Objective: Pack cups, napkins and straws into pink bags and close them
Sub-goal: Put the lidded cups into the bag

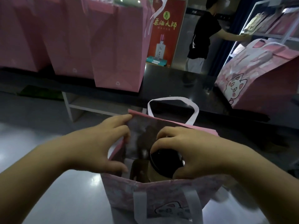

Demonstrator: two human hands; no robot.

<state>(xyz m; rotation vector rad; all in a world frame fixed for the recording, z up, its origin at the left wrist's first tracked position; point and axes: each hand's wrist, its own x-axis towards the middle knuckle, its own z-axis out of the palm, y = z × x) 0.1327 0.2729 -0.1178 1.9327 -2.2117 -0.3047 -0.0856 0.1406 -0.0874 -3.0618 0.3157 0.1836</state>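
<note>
A round cup (165,160) with a glossy black lid sits inside the open, cat-printed pink bag (126,191), with the right hand (199,152) curled around its lid. The left hand (100,143) clasps the bag's left rim. The bag stands on a shiny grey table (48,191). Behind it, plain pink paper bags (116,54) line a dark counter (174,88).

Three plain pink paper bags (19,34) (69,39) (118,49) upper left; two cat-print pink bags (161,199) (258,81); one black-lidded cup (165,160); one red sign (166,29).
</note>
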